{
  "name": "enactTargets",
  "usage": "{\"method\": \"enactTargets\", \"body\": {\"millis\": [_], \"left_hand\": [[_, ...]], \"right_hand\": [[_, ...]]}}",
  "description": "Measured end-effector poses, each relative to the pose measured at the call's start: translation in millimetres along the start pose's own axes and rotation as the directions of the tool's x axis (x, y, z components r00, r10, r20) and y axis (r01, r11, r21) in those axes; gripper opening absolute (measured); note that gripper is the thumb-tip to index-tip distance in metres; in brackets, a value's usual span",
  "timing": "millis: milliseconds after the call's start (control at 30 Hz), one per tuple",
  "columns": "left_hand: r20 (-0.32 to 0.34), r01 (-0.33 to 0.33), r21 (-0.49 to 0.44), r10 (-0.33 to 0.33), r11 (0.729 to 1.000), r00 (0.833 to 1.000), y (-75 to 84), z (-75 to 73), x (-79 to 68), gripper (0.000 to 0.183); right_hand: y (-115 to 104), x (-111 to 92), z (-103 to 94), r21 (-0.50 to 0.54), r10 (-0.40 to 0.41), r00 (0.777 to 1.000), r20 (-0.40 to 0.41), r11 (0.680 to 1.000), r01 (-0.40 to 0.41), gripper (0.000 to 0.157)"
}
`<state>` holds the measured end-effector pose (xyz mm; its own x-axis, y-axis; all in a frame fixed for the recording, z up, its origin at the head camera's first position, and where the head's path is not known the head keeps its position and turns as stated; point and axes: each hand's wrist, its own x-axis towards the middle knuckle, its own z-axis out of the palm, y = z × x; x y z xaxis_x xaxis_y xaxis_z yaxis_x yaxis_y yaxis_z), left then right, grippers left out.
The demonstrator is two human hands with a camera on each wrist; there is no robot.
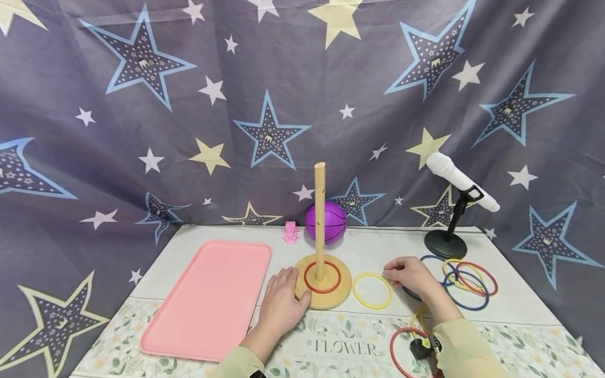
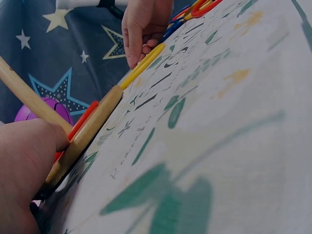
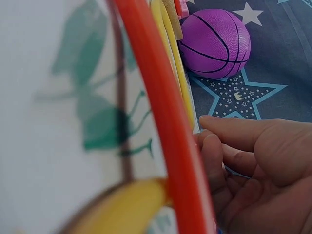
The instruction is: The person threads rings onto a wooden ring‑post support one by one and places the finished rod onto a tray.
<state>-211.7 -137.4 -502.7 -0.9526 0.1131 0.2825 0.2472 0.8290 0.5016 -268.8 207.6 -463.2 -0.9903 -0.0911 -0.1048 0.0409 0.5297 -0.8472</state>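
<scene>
Right hand [image 1: 410, 274], right of centre: fingers bent, tips bunched just beside the right edge of the yellow ring [image 1: 373, 306]; cannot tell whether they touch or pinch it. Yellow ring lies to the left of these fingertips, on the table [image 1: 331, 331], just right of the wooden base [image 1: 338, 297]. Left hand [image 1: 282, 300], lower centre: fingers extended side by side, thumb apart, resting at the base's left edge. Upright wooden post [image 1: 320, 220] on the base; red ring [image 1: 322, 292] encircles its foot. Further out: overlapping rings [image 1: 468, 308] at lower right, pink tray [image 1: 208, 299] at lower left.
</scene>
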Motion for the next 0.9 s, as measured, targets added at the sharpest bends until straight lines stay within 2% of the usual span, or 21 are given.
{"method": "enactTargets", "body": {"millis": [500, 700, 900], "left_hand": [[0.01, 0.001, -0.003, -0.001, 1.0, 1.0, -1.2, -0.1, 0.1, 0.071], [0.036, 0.006, -0.009, -0.006, 1.0, 0.999, -1.7, -2.6, 2.0, 0.073], [0.037, -0.004, -0.029, 0.005, 1.0, 0.999, -3.0, -4.8, 2.0, 0.074]], "right_hand": [[0.7, 0.3, 1.9, -0.073, 0.03, 0.999, -0.019, 0.997, -0.031, 0.012], [0.1, -0.3, 1.6, -0.087, 0.02, 1.0, -0.02, 0.996, -0.021, 0.013], [-3.4, -2.4, 1.4, -0.166, 0.017, 1.0, -0.015, 0.986, -0.02, 0.018]]}}
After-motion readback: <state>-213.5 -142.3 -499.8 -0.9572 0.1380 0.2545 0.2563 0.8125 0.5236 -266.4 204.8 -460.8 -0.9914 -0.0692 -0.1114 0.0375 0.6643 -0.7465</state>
